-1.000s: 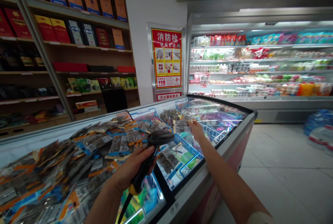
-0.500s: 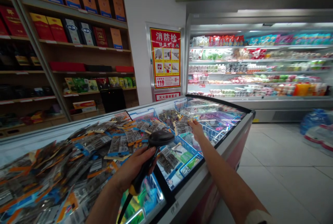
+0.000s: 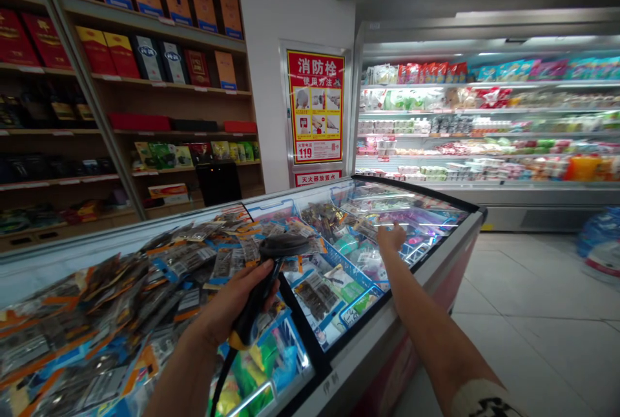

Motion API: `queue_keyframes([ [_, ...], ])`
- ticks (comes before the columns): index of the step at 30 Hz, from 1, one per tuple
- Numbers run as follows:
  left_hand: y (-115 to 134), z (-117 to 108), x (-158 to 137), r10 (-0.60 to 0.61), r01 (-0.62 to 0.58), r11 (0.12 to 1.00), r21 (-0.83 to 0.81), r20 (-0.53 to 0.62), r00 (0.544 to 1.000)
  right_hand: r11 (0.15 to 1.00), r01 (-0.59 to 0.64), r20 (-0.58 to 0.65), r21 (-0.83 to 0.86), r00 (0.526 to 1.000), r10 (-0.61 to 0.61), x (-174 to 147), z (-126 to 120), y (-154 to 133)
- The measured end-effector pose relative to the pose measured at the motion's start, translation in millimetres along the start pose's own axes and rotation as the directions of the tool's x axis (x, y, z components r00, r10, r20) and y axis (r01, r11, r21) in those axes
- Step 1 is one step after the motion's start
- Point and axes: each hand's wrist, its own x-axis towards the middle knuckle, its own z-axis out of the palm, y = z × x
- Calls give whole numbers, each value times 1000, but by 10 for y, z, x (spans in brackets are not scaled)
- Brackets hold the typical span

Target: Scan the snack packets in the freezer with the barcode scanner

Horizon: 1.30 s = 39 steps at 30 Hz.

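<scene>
My left hand (image 3: 239, 297) is wrapped round the handle of a black barcode scanner (image 3: 285, 246), whose head points right over the freezer. A cable runs down from its yellow-banded base. My right hand (image 3: 392, 237) is stretched out over the glass top at the far right part of the chest freezer (image 3: 334, 372). Its fingers look apart, though small and slightly blurred, and no packet shows in them. Just left of it lie several dark flat packets (image 3: 324, 218) in a small heap. A large pile of similar packets (image 3: 169, 281) with orange and blue edges covers the left side.
Blue wire baskets (image 3: 346, 262) with bagged goods show inside the freezer. Shelves of boxes (image 3: 169, 62) stand at the left, a red fire-hydrant notice (image 3: 316, 107) hangs on the wall, and a lit refrigerated display (image 3: 484, 126) is behind. Wrapped blue bottles (image 3: 600, 236) stand on the floor.
My right hand has moved right, away from the dark packet it was touching, and its fingers have come off it. The scanner has shifted slightly left. The view has turned a little left.
</scene>
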Motion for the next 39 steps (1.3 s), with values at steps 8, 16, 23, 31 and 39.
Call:
queue_keyframes([
  [8,16,-49,15,19,-19,1000,25,-4,1000,957,287,394,-46,886,-247,-445,426,-447],
  [16,-50,-123,92,15,-17,999,-27,-71,997,883,454,604,-116,738,-300,-669,724,-709],
  [23,-60,-136,127,94,-94,996,-5,-8,995,856,510,660,-88,674,-333,-579,623,-582],
  [31,-35,-115,56,103,-103,994,-27,-14,995,863,493,596,107,663,-453,-679,538,-656],
  [39,-37,-131,56,94,-95,995,-36,-29,995,857,285,637,429,578,-511,-540,344,-630],
])
